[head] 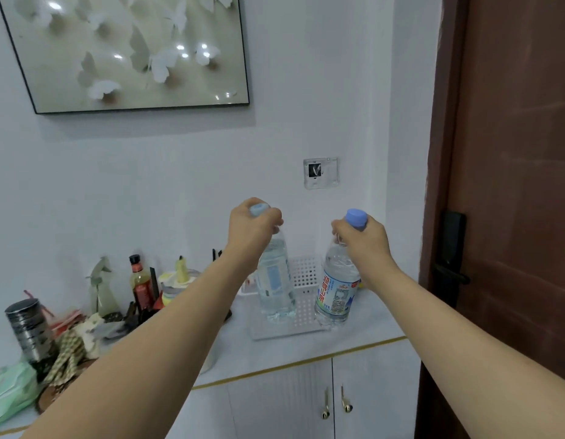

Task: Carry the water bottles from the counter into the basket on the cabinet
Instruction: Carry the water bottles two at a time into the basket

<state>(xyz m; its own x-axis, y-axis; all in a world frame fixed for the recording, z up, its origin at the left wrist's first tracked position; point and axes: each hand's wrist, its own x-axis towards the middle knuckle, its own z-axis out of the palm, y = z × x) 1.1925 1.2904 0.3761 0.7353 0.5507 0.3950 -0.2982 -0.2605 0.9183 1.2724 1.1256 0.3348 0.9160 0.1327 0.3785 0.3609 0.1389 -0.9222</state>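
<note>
Both arms reach out nearly straight, and the left hand [254, 228] curls its fingers round the neck of a clear water bottle [274, 277], covering most of its blue cap, while the right hand [362, 237] grips the neck of a labelled water bottle [337, 289] just under its cap. Both bottles hang upright, their bases low over the white perforated basket [303, 299]. The basket sits on the cabinet [306, 350] top toward its right end, near the wall; jars and clutter crowd the left end.

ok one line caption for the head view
Each hand lowers a water bottle over the white basket.
</note>
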